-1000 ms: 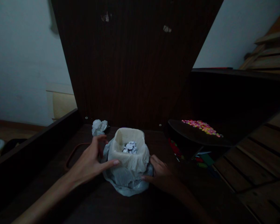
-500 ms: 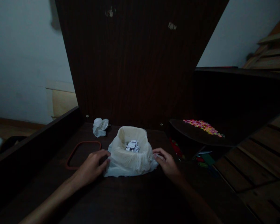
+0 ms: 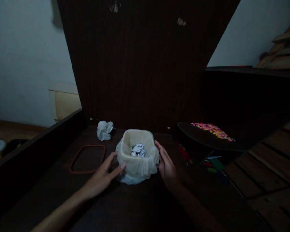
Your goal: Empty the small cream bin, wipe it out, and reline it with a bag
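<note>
Left hand (image 3: 103,174): lying open, fingers spread, cupping the left side of the lined tub (image 3: 137,154), thumb tip touching the bag (image 3: 135,170).
Right hand (image 3: 166,164): standing open and flat, fingers straight, pressing against the tub's right side.
Lined tub: sitting upright between both hands, near the middle of the dark tabletop (image 3: 135,206).
Bag: draping white over the rim and bunching at the foot.
Paper scraps (image 3: 137,149): lying crumpled inside the tub, at its bottom.
Seal ring (image 3: 87,159): lying flat on the tabletop just left of the left hand, clear of the tub.
Crumpled wad (image 3: 104,130): resting beyond the ring, near the back board (image 3: 140,64).
Back board: standing upright behind the tub.
Beads (image 3: 212,130): lying scattered on a dark tray (image 3: 198,138), well apart to the right.
</note>
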Tool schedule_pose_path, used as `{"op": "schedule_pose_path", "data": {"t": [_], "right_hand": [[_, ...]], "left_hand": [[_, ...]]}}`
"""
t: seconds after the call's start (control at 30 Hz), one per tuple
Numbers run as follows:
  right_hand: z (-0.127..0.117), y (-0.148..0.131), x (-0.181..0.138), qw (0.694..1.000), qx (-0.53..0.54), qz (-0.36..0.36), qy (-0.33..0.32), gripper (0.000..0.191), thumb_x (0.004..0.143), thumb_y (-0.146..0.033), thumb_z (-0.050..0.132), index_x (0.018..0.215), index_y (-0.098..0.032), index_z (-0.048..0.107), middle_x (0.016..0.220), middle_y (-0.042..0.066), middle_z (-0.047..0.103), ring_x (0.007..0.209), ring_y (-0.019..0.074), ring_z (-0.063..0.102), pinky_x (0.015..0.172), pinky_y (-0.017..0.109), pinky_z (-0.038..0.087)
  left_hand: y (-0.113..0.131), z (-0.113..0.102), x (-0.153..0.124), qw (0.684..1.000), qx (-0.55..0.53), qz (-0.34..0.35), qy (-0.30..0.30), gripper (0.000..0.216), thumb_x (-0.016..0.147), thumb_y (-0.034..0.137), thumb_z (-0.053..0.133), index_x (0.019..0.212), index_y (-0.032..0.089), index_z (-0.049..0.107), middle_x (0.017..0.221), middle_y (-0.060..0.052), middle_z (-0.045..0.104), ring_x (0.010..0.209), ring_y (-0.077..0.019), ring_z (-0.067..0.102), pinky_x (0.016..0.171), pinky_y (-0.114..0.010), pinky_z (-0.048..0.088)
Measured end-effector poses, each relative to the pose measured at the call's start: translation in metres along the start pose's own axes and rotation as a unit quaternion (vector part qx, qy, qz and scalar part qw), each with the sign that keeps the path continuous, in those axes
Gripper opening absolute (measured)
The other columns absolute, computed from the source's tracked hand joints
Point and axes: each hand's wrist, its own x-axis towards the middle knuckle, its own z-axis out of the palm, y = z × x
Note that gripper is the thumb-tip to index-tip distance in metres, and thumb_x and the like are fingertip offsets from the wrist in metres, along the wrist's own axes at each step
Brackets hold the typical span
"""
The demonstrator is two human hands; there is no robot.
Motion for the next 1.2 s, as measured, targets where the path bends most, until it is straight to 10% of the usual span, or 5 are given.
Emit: {"op": "schedule_pose_path", "data": {"t": [0.37,0.63,0.87,1.2], "right_hand": [[0.005,0.011,0.006,0.996,-0.049,-0.070,0.022,0.021,0.060,-0.034,0.078,0.061,-0.021,0.061,0.080,0.002,0.072,0.074,0.0176,0.060,0.067,0.027,0.045],[0.005,0.007,0.012,0.993,0.006,-0.078,0.093,0.033,0.052,-0.023,0.075,0.083,-0.024,0.063,0.084,-0.001,0.069,0.078,0.0181,0.063,0.069,0.029,0.049],[0.009,-0.005,0.008,0.995,0.050,-0.048,0.071,0.047,0.050,-0.015,0.069,0.095,-0.025,0.076,0.109,0.006,0.075,0.101,0.0251,0.067,0.082,0.034,0.053],[-0.001,-0.018,0.014,0.998,0.057,0.025,0.032,0.022,0.055,-0.024,0.069,0.074,-0.020,0.079,0.091,0.007,0.078,0.094,0.0277,0.067,0.087,0.040,0.053]], "left_hand": [[-0.008,-0.001,0.005,0.972,0.208,0.106,-0.006,0.027,0.088,0.045,0.063,0.094,0.021,0.073,0.117,-0.010,0.067,0.111,-0.0280,0.065,0.102,-0.040,0.051],[-0.015,-0.013,0.010,0.970,0.197,0.128,0.070,0.017,0.079,0.036,0.066,0.087,0.021,0.064,0.110,-0.008,0.067,0.104,-0.0265,0.066,0.085,-0.038,0.058],[-0.019,-0.006,-0.010,0.935,0.331,0.097,0.085,0.051,0.073,0.048,0.078,0.115,0.021,0.064,0.111,-0.011,0.067,0.103,-0.0326,0.064,0.091,-0.047,0.053],[-0.015,0.003,-0.013,0.940,0.317,0.118,0.043,0.023,0.089,0.036,0.055,0.075,0.023,0.068,0.084,-0.008,0.068,0.079,-0.0260,0.067,0.075,-0.035,0.052]]}}
